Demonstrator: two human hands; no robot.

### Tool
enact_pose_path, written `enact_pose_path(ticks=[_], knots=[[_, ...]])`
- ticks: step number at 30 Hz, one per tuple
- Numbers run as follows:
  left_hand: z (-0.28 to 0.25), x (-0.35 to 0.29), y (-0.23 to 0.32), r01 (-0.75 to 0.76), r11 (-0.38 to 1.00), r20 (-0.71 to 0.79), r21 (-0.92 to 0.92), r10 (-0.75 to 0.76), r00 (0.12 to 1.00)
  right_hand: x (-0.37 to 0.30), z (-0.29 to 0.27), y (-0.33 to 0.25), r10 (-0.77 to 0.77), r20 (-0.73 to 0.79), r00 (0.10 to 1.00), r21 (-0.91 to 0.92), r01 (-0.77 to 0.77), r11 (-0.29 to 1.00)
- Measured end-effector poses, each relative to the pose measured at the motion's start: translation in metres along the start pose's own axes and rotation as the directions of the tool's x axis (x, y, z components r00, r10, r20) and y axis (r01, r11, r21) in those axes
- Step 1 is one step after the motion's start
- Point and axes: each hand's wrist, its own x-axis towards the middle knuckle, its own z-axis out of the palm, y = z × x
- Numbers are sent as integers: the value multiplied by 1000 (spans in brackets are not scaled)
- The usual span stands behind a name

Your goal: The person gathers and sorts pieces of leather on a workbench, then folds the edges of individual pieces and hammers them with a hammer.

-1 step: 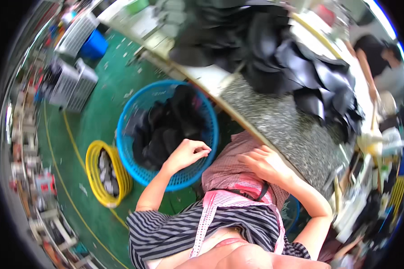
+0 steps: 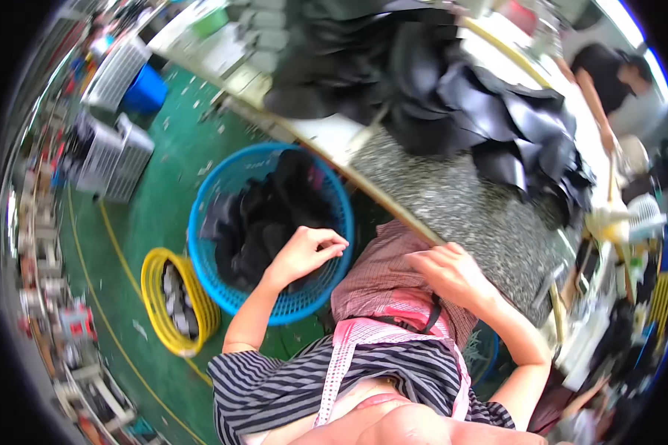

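Observation:
Over the near right rim of a blue round basket (image 2: 200, 256), my left hand (image 2: 304, 256) is curled, its thumb close to the fingertips, and nothing shows between them. The basket holds dark, limp pieces (image 2: 263, 211). My right hand (image 2: 449, 271) hovers above my lap beside the table edge, fingers loosely bent and a little apart; no held object shows. Its palm side is hidden. Ahead on the speckled grey table (image 2: 438, 189) lies a large heap of black, shiny, curved sheet pieces (image 2: 423, 81), apart from both hands.
To the left on the green floor stands a yellow slotted basket (image 2: 209, 311) with grey pieces inside. Farther off are pale crates (image 2: 126, 167) and a blue bin (image 2: 145, 89). Another person (image 2: 608, 85) is at the table's far right side. Part of another blue basket (image 2: 482, 352) shows below my right forearm.
The whole view has shifted slightly, with the table and heap now farther left and the baskets lower. My right hand has moved a little to the right; my left hand stays over the basket rim.

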Motion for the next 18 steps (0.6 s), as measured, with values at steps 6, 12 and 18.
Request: enact_pose_path(ticks=[6, 12, 18], knots=[[0, 131, 131, -469, 869, -31, 157, 479, 878, -160, -65, 4, 565, -587, 581, -69, -730, 680], [58, 257, 216, -811, 487, 92, 325, 837, 539, -240, -48, 5, 747, -608, 268, 77, -917, 391], [109, 302, 255, -483, 525, 353, 701, 333, 875, -246, -41, 7, 780, -551, 297, 119, -897, 425]])
